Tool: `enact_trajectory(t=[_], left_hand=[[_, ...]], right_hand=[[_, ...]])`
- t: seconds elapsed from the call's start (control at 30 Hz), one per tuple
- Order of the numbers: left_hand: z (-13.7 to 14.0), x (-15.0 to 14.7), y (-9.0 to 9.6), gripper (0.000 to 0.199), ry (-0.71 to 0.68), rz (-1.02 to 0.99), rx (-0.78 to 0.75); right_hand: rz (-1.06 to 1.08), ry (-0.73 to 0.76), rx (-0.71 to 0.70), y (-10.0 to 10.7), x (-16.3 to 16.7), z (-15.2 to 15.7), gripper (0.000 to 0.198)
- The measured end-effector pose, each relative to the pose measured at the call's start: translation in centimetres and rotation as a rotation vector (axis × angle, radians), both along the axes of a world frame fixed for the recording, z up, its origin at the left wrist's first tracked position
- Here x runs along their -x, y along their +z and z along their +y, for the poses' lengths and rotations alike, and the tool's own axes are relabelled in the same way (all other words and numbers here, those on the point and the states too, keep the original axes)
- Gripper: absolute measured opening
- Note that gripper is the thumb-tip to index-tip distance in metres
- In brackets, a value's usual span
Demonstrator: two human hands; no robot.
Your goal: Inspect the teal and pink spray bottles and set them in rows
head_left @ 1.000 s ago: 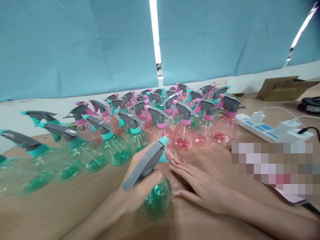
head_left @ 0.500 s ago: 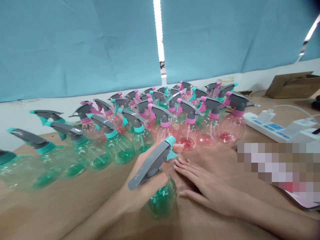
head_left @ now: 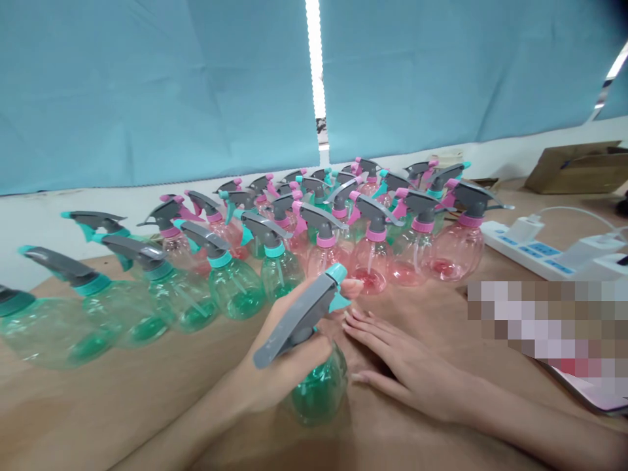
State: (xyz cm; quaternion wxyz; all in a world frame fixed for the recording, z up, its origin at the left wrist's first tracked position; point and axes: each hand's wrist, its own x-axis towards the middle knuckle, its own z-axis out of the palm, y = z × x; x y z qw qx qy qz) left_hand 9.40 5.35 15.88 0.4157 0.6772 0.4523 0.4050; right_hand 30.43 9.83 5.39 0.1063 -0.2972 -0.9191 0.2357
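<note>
My left hand (head_left: 289,353) is wrapped round the neck of a green spray bottle (head_left: 318,392) with a grey and turquoise trigger head. The bottle stands close in front of me, its nozzle pointing away to the right; the hand hides its collar. Just right of it, my right hand (head_left: 397,360) lies flat on the table (head_left: 392,445), fingers stretched toward the bottle and holding nothing. Beyond the hands stand several more spray bottles, among them a green one (head_left: 238,291) at the left and a pink one (head_left: 373,261) in the middle.
A white power strip (head_left: 530,252) with chargers and a cable lies at the right. In front of it is a flat object (head_left: 589,392), mostly blurred out. A cardboard box (head_left: 579,167) sits at the back right. Blue sheeting (head_left: 196,98) covers the wall behind the bottles.
The view has shifted very slightly. Both hands and the held spray bottle keep the same pose and place.
</note>
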Motion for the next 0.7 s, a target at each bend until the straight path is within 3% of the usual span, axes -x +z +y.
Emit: enact_trajectory(t=[0.23, 0.43, 0.7], left_hand=[[0.06, 0.12, -0.13, 0.038, 0.013, 0.034, 0.052], [0.38, -0.50, -0.04, 0.038, -0.060, -0.093, 0.056], [0.28, -0.77, -0.11, 0.038, 0.006, -0.074, 0.068]], right_hand=[[0.004, 0.004, 0.011, -0.04, -0.03, -0.16, 0.069], [0.005, 0.009, 0.002, -0.26, 0.04, -0.07, 0.070], [0.046, 0.008, -0.007, -0.30, 0.14, -0.02, 0.068]])
